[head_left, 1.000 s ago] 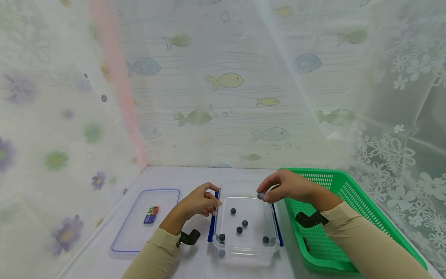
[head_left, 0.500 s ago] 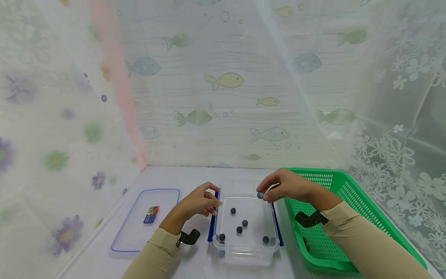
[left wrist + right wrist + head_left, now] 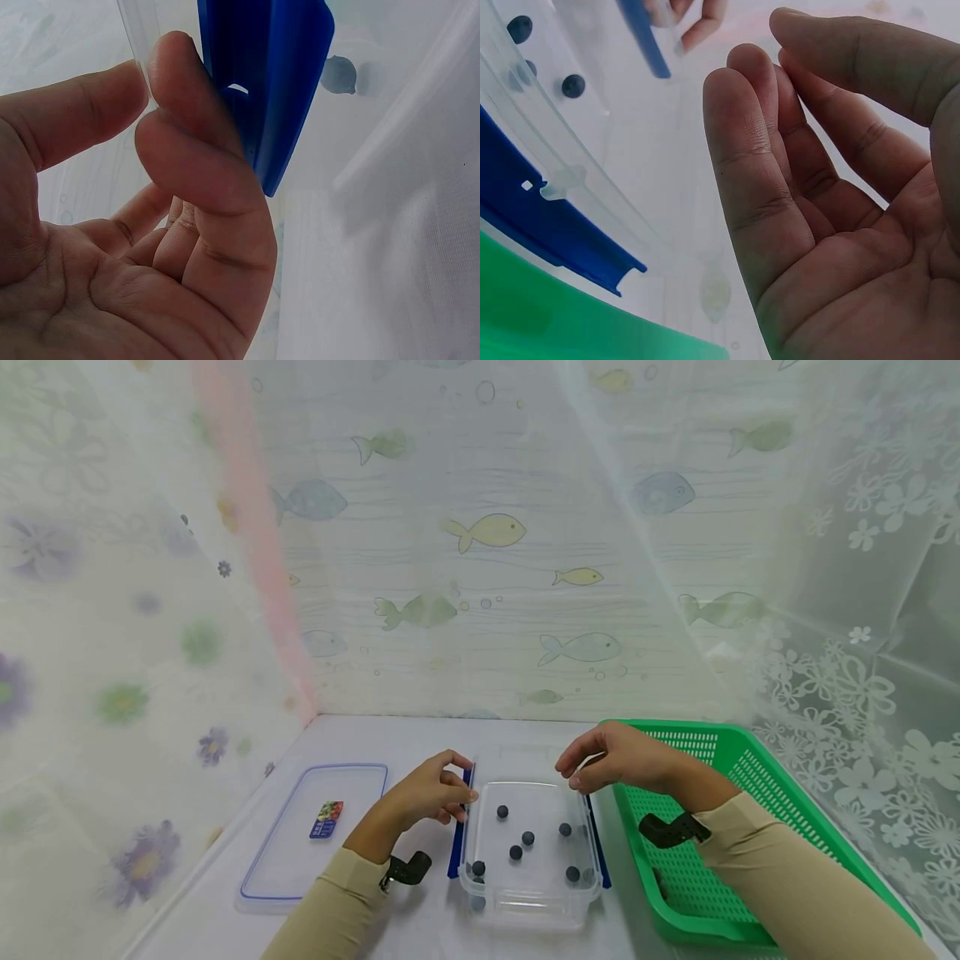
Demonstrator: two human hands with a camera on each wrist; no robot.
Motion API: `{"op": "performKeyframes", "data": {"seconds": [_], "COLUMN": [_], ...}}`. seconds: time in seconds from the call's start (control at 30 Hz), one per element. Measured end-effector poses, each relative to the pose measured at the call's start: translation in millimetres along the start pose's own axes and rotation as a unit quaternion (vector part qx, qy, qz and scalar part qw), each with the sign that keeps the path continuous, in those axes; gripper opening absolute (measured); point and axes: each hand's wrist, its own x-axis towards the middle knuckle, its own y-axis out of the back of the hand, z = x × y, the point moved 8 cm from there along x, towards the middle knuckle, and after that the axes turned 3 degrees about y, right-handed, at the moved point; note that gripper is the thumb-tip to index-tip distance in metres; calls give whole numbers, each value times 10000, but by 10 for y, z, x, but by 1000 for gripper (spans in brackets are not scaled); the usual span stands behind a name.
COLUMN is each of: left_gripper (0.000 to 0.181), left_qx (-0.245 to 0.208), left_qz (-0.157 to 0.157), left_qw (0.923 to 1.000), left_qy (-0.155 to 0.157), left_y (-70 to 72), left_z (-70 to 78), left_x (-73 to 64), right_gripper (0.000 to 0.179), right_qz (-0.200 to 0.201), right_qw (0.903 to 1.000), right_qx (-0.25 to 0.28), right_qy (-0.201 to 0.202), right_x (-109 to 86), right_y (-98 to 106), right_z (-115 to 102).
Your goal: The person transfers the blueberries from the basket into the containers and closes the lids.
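A clear plastic container (image 3: 536,910) with blue side latches (image 3: 289,82) stands in the middle of the table. Several dark blueberries (image 3: 528,838) lie spread over its floor. My left hand (image 3: 427,793) pinches the container's left rim near the far corner, thumb on one side and fingers beside the latch. Over the far right corner hovers my right hand (image 3: 626,760), its fingers loosely bent and nothing between them. Below it, one blueberry (image 3: 565,830) sits near the right wall. The right wrist view shows the bare palm and fingers (image 3: 739,142).
Close on the right is a green perforated basket (image 3: 720,852), under my right forearm, with something dark by its left wall. To the left lies a clear lid (image 3: 285,877) with a blue seal and a colourful label (image 3: 327,820). Patterned plastic sheets hang around the table.
The right hand has let go of the blueberry it pinched, and that berry now lies inside the container near the right wall. The left hand keeps its place on the rim.
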Motion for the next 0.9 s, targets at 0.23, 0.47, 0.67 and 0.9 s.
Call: {"op": "performKeyframes", "data": {"seconds": [0.23, 0.47, 0.67, 0.9], "left_gripper": [58, 61, 61, 57], "left_qx": [29, 10, 40, 54], "left_qz": [10, 12, 11, 40], "left_qw": [10000, 10000, 10000, 10000], "left_qy": [-9, -11, -34, -29], "left_y": [5, 5, 3, -1], "left_z": [0, -5, 3, -1], "left_x": [9, 10, 7, 2], "right_gripper": [29, 29, 28, 30], "right_qz": [0, 25, 39, -10], "right_qw": [10000, 10000, 10000, 9999], "right_qx": [18, 58, 38, -5], "right_qy": [-9, -20, -47, -135], "right_x": [-30, -66, -98, -176], "right_y": [32, 57, 77, 86], "right_z": [-6, 16, 56, 109]}}
